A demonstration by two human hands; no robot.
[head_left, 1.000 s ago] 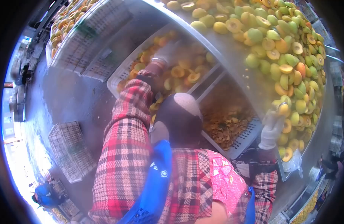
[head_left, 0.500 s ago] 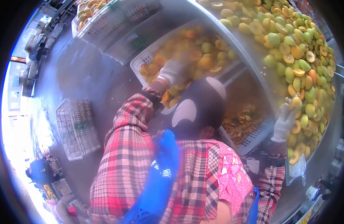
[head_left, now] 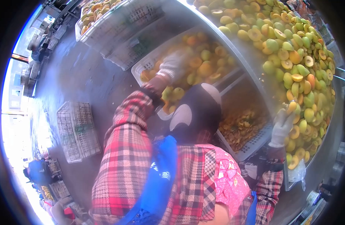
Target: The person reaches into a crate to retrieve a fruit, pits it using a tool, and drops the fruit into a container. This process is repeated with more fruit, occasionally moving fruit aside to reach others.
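My left hand (head_left: 174, 65), in a pale knitted glove, reaches into a white crate (head_left: 136, 71) of yellow-green and orange halved fruit (head_left: 206, 67), which look like peaches or apricots. Blur hides its fingers. On the right, my right hand (head_left: 282, 127), gloved too, is at the edge of a large heap of the same fruit (head_left: 303, 71) on a metal-rimmed table (head_left: 247, 62). Its fingertips are closed on a small orange fruit half (head_left: 292, 106). Between the hands lies my dark, grey-spotted knee (head_left: 193, 112).
A grey crate (head_left: 251, 146) holds brownish pieces, perhaps pits. Stacked white crates (head_left: 120, 33) stand at upper left, the top one full of fruit. Another crate (head_left: 78, 129) rests on the wet floor (head_left: 86, 71). A clear plastic bag (head_left: 297, 172) hangs at the table corner. People work far left.
My right hand has shifted slightly left and down, fruit half still at its fingertips. The left hand stays inside the white crate, moved slightly. The whole view has turned a little.
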